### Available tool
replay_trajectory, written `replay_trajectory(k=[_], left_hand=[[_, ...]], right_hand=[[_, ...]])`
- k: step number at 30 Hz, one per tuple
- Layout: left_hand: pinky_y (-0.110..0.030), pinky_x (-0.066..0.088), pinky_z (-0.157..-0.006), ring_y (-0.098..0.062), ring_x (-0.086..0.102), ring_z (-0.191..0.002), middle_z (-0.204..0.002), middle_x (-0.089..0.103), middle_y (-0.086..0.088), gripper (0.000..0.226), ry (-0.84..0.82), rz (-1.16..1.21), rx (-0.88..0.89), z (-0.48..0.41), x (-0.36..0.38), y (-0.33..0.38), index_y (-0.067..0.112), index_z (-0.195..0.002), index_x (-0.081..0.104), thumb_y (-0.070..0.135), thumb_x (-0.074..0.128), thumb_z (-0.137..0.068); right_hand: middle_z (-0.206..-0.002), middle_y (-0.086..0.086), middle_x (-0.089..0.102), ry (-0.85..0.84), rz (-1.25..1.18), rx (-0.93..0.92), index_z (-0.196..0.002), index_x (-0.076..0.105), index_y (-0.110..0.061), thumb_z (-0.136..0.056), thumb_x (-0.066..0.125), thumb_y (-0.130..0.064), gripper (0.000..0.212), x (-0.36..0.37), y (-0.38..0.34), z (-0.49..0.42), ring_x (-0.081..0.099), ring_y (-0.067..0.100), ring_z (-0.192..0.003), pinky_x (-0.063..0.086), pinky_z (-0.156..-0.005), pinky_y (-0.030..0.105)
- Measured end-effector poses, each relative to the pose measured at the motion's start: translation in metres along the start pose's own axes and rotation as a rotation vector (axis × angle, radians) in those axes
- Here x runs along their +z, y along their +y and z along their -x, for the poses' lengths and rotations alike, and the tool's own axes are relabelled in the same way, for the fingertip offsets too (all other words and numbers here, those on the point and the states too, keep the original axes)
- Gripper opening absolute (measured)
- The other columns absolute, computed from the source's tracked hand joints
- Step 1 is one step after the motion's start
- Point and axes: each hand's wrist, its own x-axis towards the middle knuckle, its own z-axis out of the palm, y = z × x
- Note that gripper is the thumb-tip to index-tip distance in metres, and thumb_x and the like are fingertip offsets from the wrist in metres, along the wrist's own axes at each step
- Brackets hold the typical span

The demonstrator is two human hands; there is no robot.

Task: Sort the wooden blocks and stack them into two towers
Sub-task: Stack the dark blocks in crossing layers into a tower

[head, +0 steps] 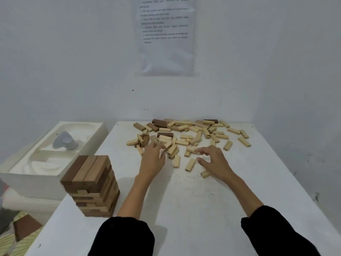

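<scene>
A tower of mixed dark and light wooden blocks stands near the table's front left. Several loose blocks, mostly light with a few dark brown ones, lie scattered across the far half of the white table. My left hand reaches into the left side of the pile, and its fingers pinch a blurred tan block. To the right, my right hand hovers over a few stray light blocks, with thumb and forefinger apart in a C and nothing between them.
A white foam box with a grey object inside sits just left of the table, behind the tower. A printed sheet hangs on the wall behind. Brown and patterned items lie on the floor at the lower left.
</scene>
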Motion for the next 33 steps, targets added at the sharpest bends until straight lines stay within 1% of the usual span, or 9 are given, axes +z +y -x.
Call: replay_trajectory(k=[5, 8, 11, 16, 21, 26, 29, 31, 33], left_hand=[[-0.031, 0.04, -0.08, -0.027, 0.048, -0.106, -0.108, 0.056, -0.011, 0.023, 0.152, 0.079, -0.056, -0.037, 0.007, -0.019, 0.006, -0.105, 0.066, 0.002, 0.057, -0.085], [-0.033, 0.038, -0.078, -0.03, 0.046, -0.103, -0.105, 0.058, -0.01, 0.023, 0.268, 0.053, -0.105, -0.054, 0.014, -0.032, 0.008, -0.103, 0.067, 0.01, 0.054, -0.085], [-0.032, 0.036, -0.078, -0.028, 0.045, -0.102, -0.106, 0.059, -0.009, 0.034, 0.356, 0.058, -0.184, -0.062, 0.019, -0.043, 0.006, -0.106, 0.066, 0.021, 0.046, -0.083], [-0.034, 0.04, -0.075, -0.022, 0.042, -0.098, -0.102, 0.06, -0.005, 0.018, 0.404, 0.014, -0.211, -0.069, 0.025, -0.06, 0.01, -0.099, 0.069, 0.008, 0.057, -0.087], [-0.034, 0.037, -0.073, -0.022, 0.041, -0.096, -0.1, 0.062, -0.001, 0.013, 0.446, -0.047, -0.246, -0.068, 0.025, -0.074, 0.016, -0.092, 0.071, 0.01, 0.061, -0.087], [-0.034, 0.036, -0.074, -0.024, 0.044, -0.097, -0.101, 0.061, -0.003, 0.017, 0.421, -0.041, -0.281, -0.067, 0.022, -0.076, 0.017, -0.097, 0.071, 0.011, 0.059, -0.086], [-0.036, 0.039, -0.075, -0.024, 0.045, -0.098, -0.103, 0.061, -0.003, 0.018, 0.413, -0.04, -0.294, -0.067, 0.023, -0.076, 0.017, -0.099, 0.071, 0.013, 0.058, -0.087], [-0.035, 0.038, -0.076, -0.024, 0.045, -0.099, -0.103, 0.061, -0.004, 0.018, 0.412, -0.035, -0.301, -0.067, 0.022, -0.077, 0.017, -0.1, 0.071, 0.014, 0.059, -0.088], [-0.035, 0.038, -0.076, -0.024, 0.044, -0.099, -0.104, 0.06, -0.004, 0.018, 0.41, -0.035, -0.307, -0.068, 0.022, -0.076, 0.017, -0.101, 0.071, 0.016, 0.059, -0.088]], right_hand=[[-0.101, -0.002, 0.049, 0.007, -0.009, -0.031, -0.117, 0.063, -0.023, -0.089, 0.061, -0.018, 0.029, 0.018, 0.012, -0.04, 0.044, 0.018, -0.106, 0.032, -0.079, 0.024], [-0.098, -0.004, 0.048, -0.003, -0.004, -0.061, -0.116, 0.063, -0.023, -0.089, 0.06, -0.018, 0.028, 0.032, 0.014, -0.069, 0.044, 0.018, -0.107, 0.039, -0.086, 0.029], [-0.099, -0.004, 0.049, -0.005, 0.032, -0.115, -0.116, 0.063, -0.025, -0.091, 0.056, -0.017, 0.026, 0.045, 0.012, -0.101, 0.043, 0.019, -0.108, 0.042, -0.089, 0.037], [-0.11, 0.003, 0.057, -0.01, 0.076, -0.233, -0.119, 0.064, -0.022, -0.094, 0.05, -0.01, 0.031, 0.062, 0.006, -0.156, 0.042, 0.02, -0.109, 0.037, -0.089, 0.031], [-0.106, 0.001, 0.06, -0.234, 0.251, -0.301, -0.122, 0.062, -0.025, -0.091, 0.059, -0.027, 0.031, 0.078, 0.001, -0.187, 0.048, 0.018, -0.105, 0.037, -0.073, 0.029], [-0.112, -0.001, 0.063, -0.259, 0.466, -0.337, -0.128, 0.055, -0.026, -0.086, 0.066, -0.026, 0.043, 0.073, -0.011, -0.197, 0.058, 0.018, -0.1, 0.036, -0.065, 0.026], [-0.11, -0.006, 0.056, -0.216, 0.35, -0.295, -0.138, 0.04, -0.027, -0.083, 0.065, -0.015, 0.062, 0.072, -0.024, -0.193, 0.053, 0.012, -0.089, 0.036, -0.058, 0.024], [-0.111, 0.0, 0.053, -0.147, 0.268, -0.284, -0.142, 0.03, -0.031, -0.081, 0.062, -0.011, 0.073, 0.077, -0.03, -0.189, 0.053, 0.016, -0.088, 0.041, -0.059, 0.027], [-0.106, 0.001, 0.047, -0.125, 0.232, -0.324, -0.142, 0.029, -0.035, -0.08, 0.058, -0.01, 0.073, 0.084, -0.036, -0.185, 0.053, 0.02, -0.084, 0.044, -0.059, 0.029]])
